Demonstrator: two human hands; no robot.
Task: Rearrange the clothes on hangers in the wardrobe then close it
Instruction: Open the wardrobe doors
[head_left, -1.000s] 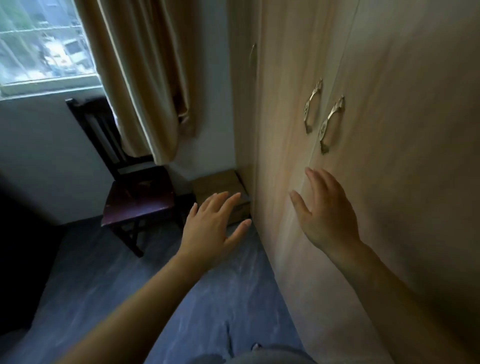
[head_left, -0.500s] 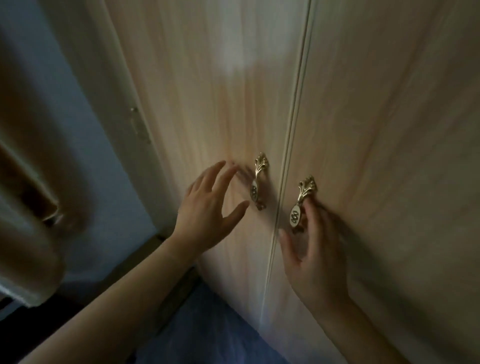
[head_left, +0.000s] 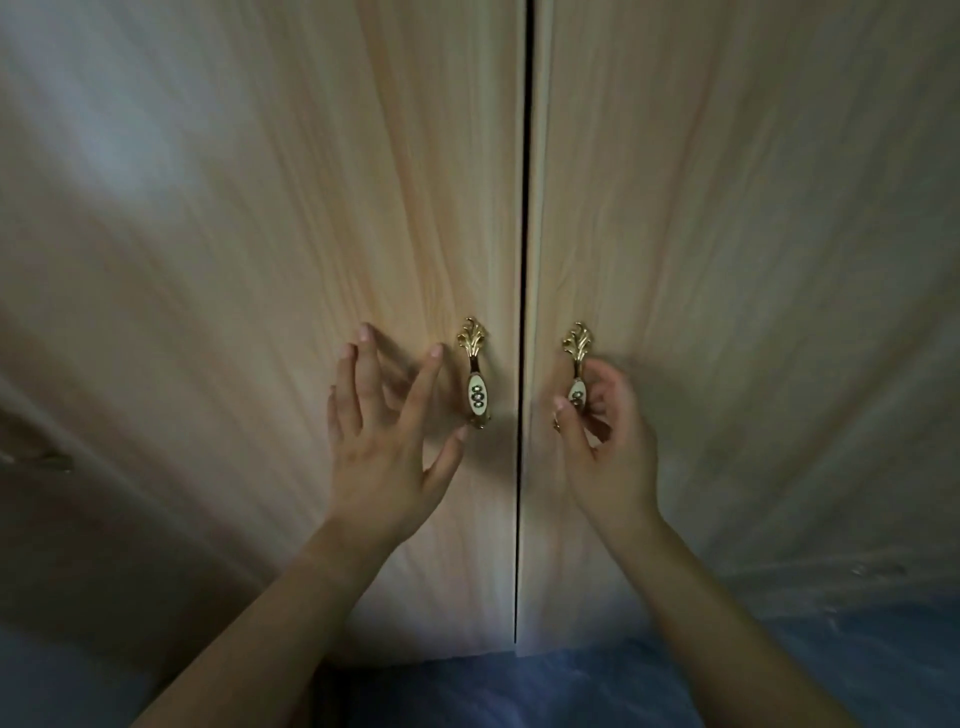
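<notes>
The light-wood wardrobe fills the view, its left door and right door both closed with a thin dark gap between them. Each door carries an ornate gold handle with a white oval. My left hand is spread open just left of the left handle, thumb tip near its lower end. My right hand curls its fingers round the right handle, thumb in front of it. No clothes or hangers are visible.
Blue-grey floor runs along the foot of the wardrobe. The wardrobe's shadowed side panel falls away at the lower left.
The view has swung from the window, chair and curtain to face the doors squarely. Both hands rose to the handles; the right hand's fingers have curled round the right handle.
</notes>
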